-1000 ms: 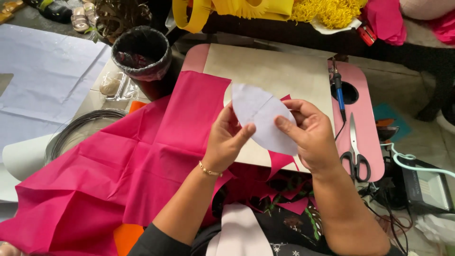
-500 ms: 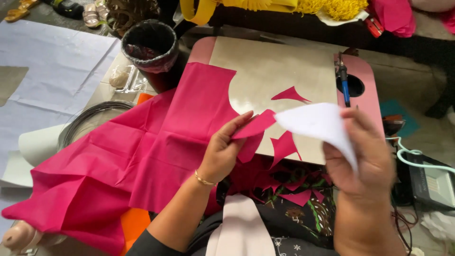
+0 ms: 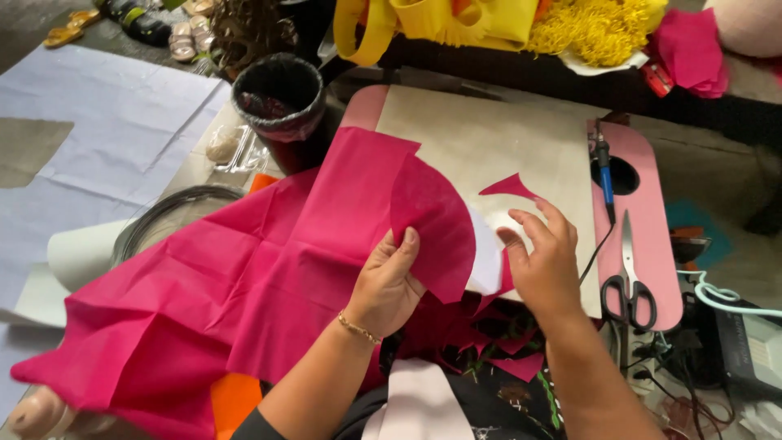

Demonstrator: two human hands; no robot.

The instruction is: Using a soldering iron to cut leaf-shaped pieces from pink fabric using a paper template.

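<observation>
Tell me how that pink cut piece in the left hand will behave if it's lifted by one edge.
The pink piece is probably light and floppy: it curves while the left hand pinches only its lower edge. It likely creases easily, like the folded pink sheet beside it. It seems thin, so a draft might shift it.

Free room: the bare beige board (image 3: 505, 138) beyond my hands, open between the pink cloth (image 3: 244, 285) at left and the blue pen (image 3: 604, 167) at right. Obstacles: scissors (image 3: 627, 277) just right of my right hand (image 3: 546, 261); black bucket (image 3: 277, 106) far left; yellow heap (image 3: 489, 24) along the far edge.
</observation>
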